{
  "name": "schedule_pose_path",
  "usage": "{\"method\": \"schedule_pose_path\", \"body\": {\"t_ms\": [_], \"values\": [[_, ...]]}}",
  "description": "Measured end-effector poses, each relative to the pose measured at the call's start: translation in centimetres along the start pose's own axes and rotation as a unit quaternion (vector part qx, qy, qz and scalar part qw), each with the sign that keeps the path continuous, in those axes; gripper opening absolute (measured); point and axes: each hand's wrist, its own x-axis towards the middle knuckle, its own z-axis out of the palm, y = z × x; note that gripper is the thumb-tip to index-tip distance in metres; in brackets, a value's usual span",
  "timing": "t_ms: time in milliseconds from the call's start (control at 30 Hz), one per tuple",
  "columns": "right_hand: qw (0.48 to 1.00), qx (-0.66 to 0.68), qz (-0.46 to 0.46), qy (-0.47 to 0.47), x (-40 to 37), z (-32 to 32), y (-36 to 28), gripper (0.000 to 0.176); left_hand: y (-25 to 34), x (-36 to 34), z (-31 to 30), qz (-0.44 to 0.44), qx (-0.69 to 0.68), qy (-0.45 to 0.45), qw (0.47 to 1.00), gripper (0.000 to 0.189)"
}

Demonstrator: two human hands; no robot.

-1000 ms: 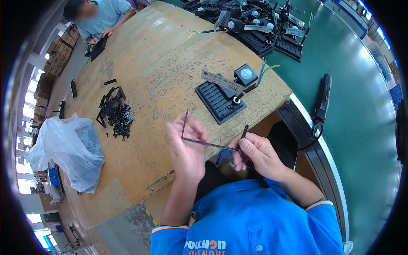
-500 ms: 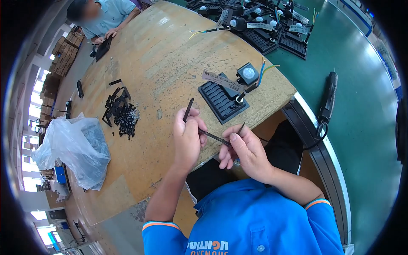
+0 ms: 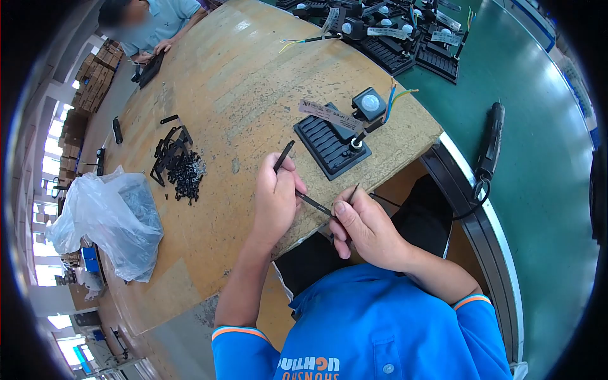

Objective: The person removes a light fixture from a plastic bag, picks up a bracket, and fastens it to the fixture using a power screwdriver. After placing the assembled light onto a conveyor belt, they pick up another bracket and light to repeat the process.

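A thin black U-shaped bracket is held between both hands, near the table's edge. My left hand is closed on its left end, and one arm of the bracket sticks up past the fingers. At the other end, my right hand pinches the bracket between thumb and fingers, with a thin dark tip showing above them. Just beyond the hands lies a black floodlight with a ribbed face, a white-domed sensor, a printed label and loose coloured wires.
Black brackets and a heap of small dark screws lie left on the worn table, beside a plastic bag. A corded black screwdriver and piled floodlights rest on the green surface. Another person works at the far side.
Both hands have shifted slightly left, still holding the bracket. The view has moved a little, and the other person's hands have moved slightly at their dark piece.
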Motion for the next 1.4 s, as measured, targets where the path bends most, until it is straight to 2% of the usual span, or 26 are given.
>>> {"method": "schedule_pose_path", "body": {"t_ms": [200,267,433,500,533,600,633,667,700,733,767,833,867,933,967,1033,1067,1133,1167,1200,1233,1267,1300,1333,1367,1400], "values": [[0.999,0.044,0.022,-0.011,0.3,-0.1,0.7,0.024,0.1,0.6,-0.4,0.07,0.105,0.002,0.992,0.009],[0.999,0.028,0.016,-0.008,0.2,0.0,0.1,0.022,0.4,0.5,-0.3,-0.008,0.057,-0.018,0.998,0.01],[0.998,0.038,-0.04,-0.002,0.8,-0.3,0.2,0.024,1.5,2.6,-0.5,-0.028,0.025,0.001,0.999,0.016],[0.995,-0.085,0.008,-0.044,0.0,-0.8,-2.5,0.038,1.7,4.6,-0.4,-0.021,0.016,-0.004,1.0,0.019],[0.992,-0.127,-0.012,-0.001,-0.6,-1.7,-3.4,0.045,1.8,5.5,-0.2,-0.023,0.048,0.013,0.999,0.021],[0.908,-0.338,-0.144,0.2,-2.2,-4.9,-4.4,0.027,2.1,6.4,0.2,-0.03,0.097,0.017,0.995,0.022],[0.864,-0.368,-0.151,0.309,-2.9,-6.3,-5.2,0.027,1.9,6.8,0.1,-0.031,0.098,0.017,0.995,0.022],[0.761,-0.461,-0.228,0.396,-3.3,-9.0,-5.4,0.027,1.3,7.5,0.0,-0.02,0.143,0.004,0.99,0.024],[0.724,-0.466,-0.205,0.465,-4.1,-10.7,-6.2,0.029,0.8,8.2,0.0,-0.007,0.187,-0.012,0.982,0.027],[0.651,-0.552,-0.197,0.483,-5.1,-13.1,-6.4,0.034,0.6,8.6,0.1,0.013,0.2,-0.007,0.98,0.032],[0.607,-0.602,-0.126,0.503,-5.9,-14.4,-6.7,0.041,0.9,8.4,0.5,0.012,0.198,-0.012,0.98,0.032],[0.604,-0.614,-0.02,0.509,-6.6,-16.2,-6.1,0.052,1.9,7.2,1.3,0.042,0.226,0.017,0.973,0.038],[0.602,-0.615,-0.018,0.51,-6.8,-17.0,-5.6,0.052,1.9,7.0,1.3,0.041,0.224,0.014,0.974,0.038],[0.614,-0.626,0.023,0.479,-7.1,-18.5,-4.7,0.07,1.7,6.6,0.9,0.015,0.135,0.014,0.991,0.042],[0.616,-0.625,0.025,0.479,-7.2,-19.1,-4.8,0.07,1.5,6.4,0.6,0.013,0.137,0.013,0.99,0.042],[0.673,-0.557,0.04,0.486,-7.0,-20.3,-5.0,0.083,1.1,6.1,-0.2,-0.004,0.002,-0.013,1.0,0.05],[0.707,-0.512,0.044,0.486,-6.5,-20.6,-5.2,0.087,1.1,5.9,-0.6,-0.003,0.004,-0.015,1.0,0.05],[0.727,-0.479,0.062,0.489,-6.2,-20.4,-5.7,0.085,0.9,5.3,-1.4,0.055,0.147,-0.099,0.983,0.059],[0.745,-0.446,0.08,0.489,-6.1,-20.1,-5.9,0.082,0.8,4.9,-1.5,0.054,0.148,-0.103,0.982,0.059],[0.743,-0.446,0.082,0.492,-6.3,-20.7,-5.5,0.082,0.7,4.5,-1.5,0.118,0.231,-0.105,0.96,0.067],[0.795,-0.359,0.039,0.487,-6.5,-21.7,-4.9,0.077,0.6,4.2,-1.4,0.183,0.309,-0.105,0.927,0.075],[0.838,-0.269,-0.006,0.475,-6.7,-22.0,-4.8,0.072,0.5,4.0,-1.3,0.185,0.306,-0.107,0.928,0.075],[0.836,-0.272,-0.008,0.476,-7.1,-22.1,-5.0,0.072,0.4,3.9,-1.2,0.231,0.369,-0.105,0.894,0.086],[0.863,-0.213,-0.016,0.459,-7.8,-21.9,-5.2,0.068,0.4,3.8,-1.0,0.276,0.429,-0.102,0.854,0.096],[0.886,-0.154,-0.022,0.437,-8.3,-21.4,-5.4,0.063,0.5,3.7,-0.7,0.279,0.426,-0.099,0.855,0.096],[0.878,-0.202,-0.066,0.429,-8.3,-20.3,-5.4,0.057,0.5,3.6,-0.1,0.276,0.471,-0.091,0.833,0.102]]}}
